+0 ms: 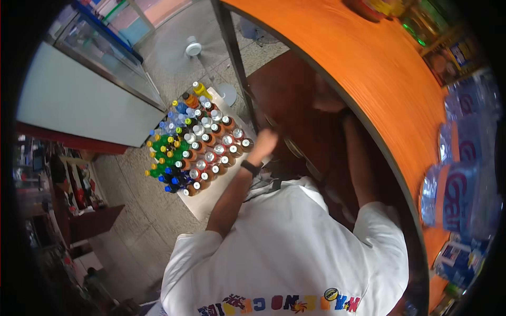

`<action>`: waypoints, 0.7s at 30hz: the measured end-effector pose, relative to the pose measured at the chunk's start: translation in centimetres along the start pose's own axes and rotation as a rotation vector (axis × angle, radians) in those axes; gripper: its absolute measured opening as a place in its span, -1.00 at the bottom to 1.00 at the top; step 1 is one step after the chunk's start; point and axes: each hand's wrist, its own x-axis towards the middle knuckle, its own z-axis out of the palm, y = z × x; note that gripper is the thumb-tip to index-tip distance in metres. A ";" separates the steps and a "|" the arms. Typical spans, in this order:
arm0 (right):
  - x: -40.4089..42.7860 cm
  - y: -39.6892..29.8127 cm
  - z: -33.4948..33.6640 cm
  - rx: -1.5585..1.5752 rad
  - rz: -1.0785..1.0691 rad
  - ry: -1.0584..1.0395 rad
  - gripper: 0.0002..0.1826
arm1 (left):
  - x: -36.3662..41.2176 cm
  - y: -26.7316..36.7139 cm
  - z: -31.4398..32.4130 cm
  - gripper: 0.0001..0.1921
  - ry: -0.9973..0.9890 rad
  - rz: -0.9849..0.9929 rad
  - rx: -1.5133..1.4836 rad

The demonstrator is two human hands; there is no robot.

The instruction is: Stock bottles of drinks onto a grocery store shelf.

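My left hand [267,144], with a black watch [251,168] on its wrist, is curled and blurred beside the near corner of a dense group of drink bottles. It lies close to a bottle with a white-topped cap [247,144]; whether it holds anything is unclear. Several rows of bottles [209,137] and red cans [210,157] stand upright on a pale low table [198,205]. My right hand [328,98] is in shadow beside the orange tabletop, over a dark reddish-brown panel [284,83]. Its fingers are too dim to read.
The curved edge of the orange tabletop [355,59] runs along my right arm. Packs of bottled water [452,197] stand on it. A spinning pedestal fan [193,48] stands on the tiled floor [138,213]. A dark upright post [237,59] rises beyond my left hand.
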 end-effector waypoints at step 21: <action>12.3 -2.0 5.5 -0.355 -0.739 0.207 -0.07 | 11.8 1.5 -0.6 -0.27 0.925 -1.152 -0.810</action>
